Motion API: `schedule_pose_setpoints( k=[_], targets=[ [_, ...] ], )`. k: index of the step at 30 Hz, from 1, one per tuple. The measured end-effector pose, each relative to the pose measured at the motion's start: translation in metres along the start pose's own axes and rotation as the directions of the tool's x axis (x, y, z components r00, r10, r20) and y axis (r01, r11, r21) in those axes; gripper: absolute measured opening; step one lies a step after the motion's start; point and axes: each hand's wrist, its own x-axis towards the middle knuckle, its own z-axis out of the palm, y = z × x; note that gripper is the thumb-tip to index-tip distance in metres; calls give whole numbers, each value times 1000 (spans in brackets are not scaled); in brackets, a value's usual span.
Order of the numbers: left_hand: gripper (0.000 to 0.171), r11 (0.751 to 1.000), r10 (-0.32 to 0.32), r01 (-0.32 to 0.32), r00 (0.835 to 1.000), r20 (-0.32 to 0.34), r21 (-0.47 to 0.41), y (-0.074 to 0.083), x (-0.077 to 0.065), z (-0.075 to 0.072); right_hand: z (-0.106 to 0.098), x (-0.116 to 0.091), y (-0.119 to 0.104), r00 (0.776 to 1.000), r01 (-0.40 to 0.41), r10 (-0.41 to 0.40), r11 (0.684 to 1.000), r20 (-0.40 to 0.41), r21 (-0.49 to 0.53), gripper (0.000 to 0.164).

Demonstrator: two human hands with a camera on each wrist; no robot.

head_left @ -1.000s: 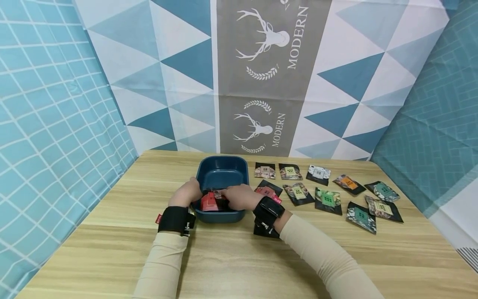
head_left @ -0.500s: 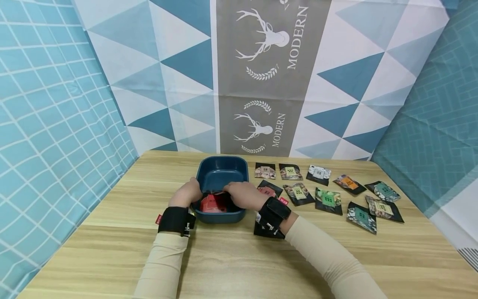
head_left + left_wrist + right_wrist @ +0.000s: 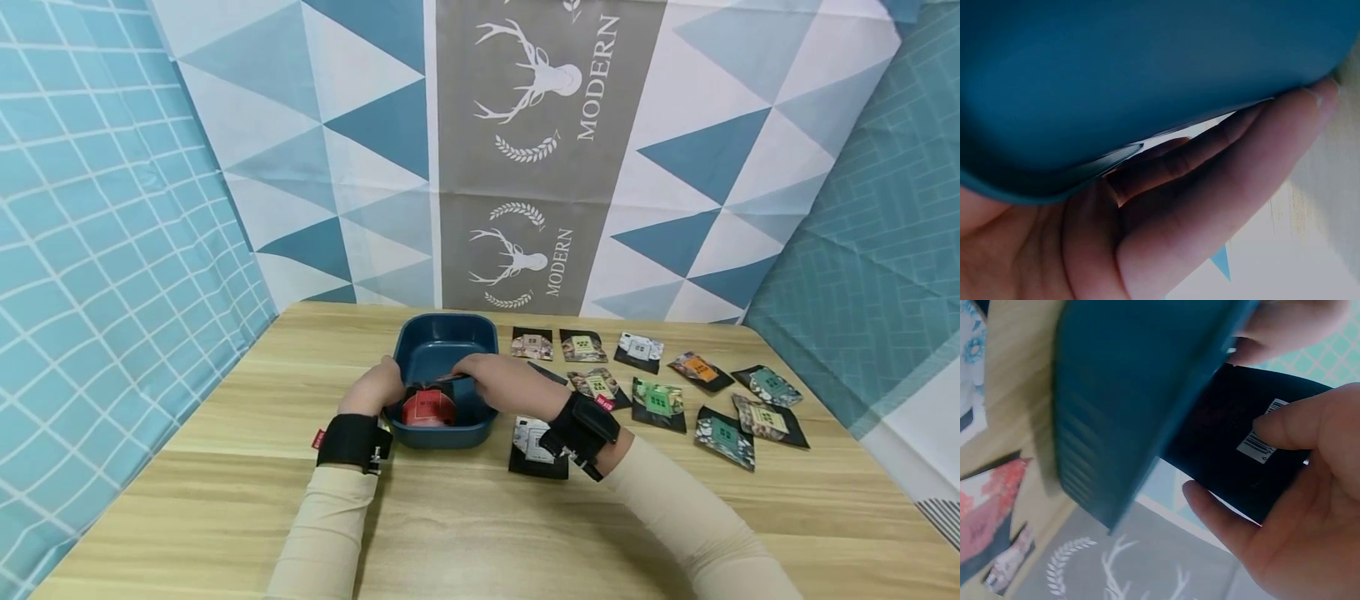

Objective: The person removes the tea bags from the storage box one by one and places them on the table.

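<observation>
A dark blue plastic box (image 3: 442,435) stands on the table in the head view. My left hand (image 3: 372,390) holds its left side; in the left wrist view the fingers (image 3: 1210,206) lie along the outer wall, thumb hidden. My right hand (image 3: 513,385) is over the box's right rim. It pinches a black pouch (image 3: 1222,437), whose barcoded back shows in the right wrist view, with the thumb on that back. The pouch's lower end goes behind the box wall there. A red pouch (image 3: 429,407) sits at the near left inside the box.
A white-and-black pouch (image 3: 538,450) lies below my right wrist. Several more lie flat to the right, among them a green one (image 3: 659,404) and an orange one (image 3: 701,372). A patterned cloth (image 3: 517,167) hangs behind the wooden table (image 3: 187,467).
My right hand has shifted right and slightly up, with its pouch tilting almost edge-on. More of the red pouch and the white-and-black pouch shows. The left hand stays where it was.
</observation>
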Motion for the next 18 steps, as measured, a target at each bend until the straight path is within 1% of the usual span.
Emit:
schedule_pose_setpoints(
  k=[5,8,14,16,18],
  targets=[
    [59,1000,11,-11,1000,5,25,1,0,-1,-10,-16,1,1000,-1,2,1000,-19,23,36],
    [58,999,17,-18,1000,9,38,1,0,0,-16,-28,5,1000,-20,21,999,-22,37,39],
    [52,1000,6,-6,1000,3,-13,0,0,0,-28,-52,14,998,-49,51,998,-33,42,43],
    [50,1000,6,-6,1000,4,-19,1,0,-1,-33,-61,17,997,-65,66,997,-33,44,41],
    [53,1000,7,-7,1000,9,-10,1,0,-1,-37,-70,21,996,-79,81,995,-23,58,40]
  ],
)
